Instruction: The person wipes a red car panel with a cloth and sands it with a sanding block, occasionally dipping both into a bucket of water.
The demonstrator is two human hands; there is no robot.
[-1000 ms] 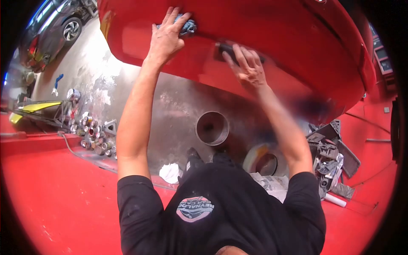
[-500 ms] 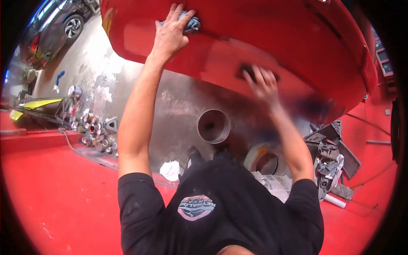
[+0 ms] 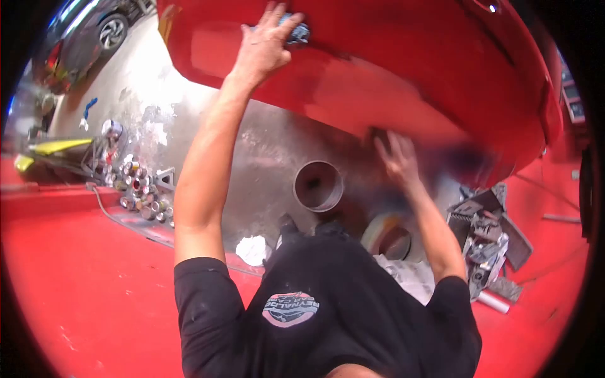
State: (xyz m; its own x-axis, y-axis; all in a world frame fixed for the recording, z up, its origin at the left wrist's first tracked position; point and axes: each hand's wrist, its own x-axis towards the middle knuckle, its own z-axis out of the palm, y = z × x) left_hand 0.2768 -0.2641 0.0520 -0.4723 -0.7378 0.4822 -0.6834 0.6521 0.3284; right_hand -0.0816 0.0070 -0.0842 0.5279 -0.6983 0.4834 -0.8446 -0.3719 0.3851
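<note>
A large glossy red car body panel [image 3: 403,38], probably a bumper, spans the top of the view, with a duller, lighter patch along its lower part. High on its left side, my left hand [image 3: 268,47] presses a crumpled blue cloth [image 3: 299,31] to the surface, fingers over it. My right hand [image 3: 399,157], smeared by motion, is at the panel's lower edge, gripping a dark pad [image 3: 378,135] that looks like a sanding block. The pad is partly hidden by the fingers.
Below the panel an open bucket [image 3: 318,186] stands on the grey floor, with another round container [image 3: 394,242] by my feet. White crumpled paper [image 3: 253,251] lies nearby. Cans [image 3: 148,205] cluster at left, discarded parts [image 3: 485,239] at right. A dark car [image 3: 88,44] is parked upper left.
My right hand has moved down with the dark pad, from the dull patch to the panel's lower edge. My left hand stays on the cloth; the view has shifted slightly.
</note>
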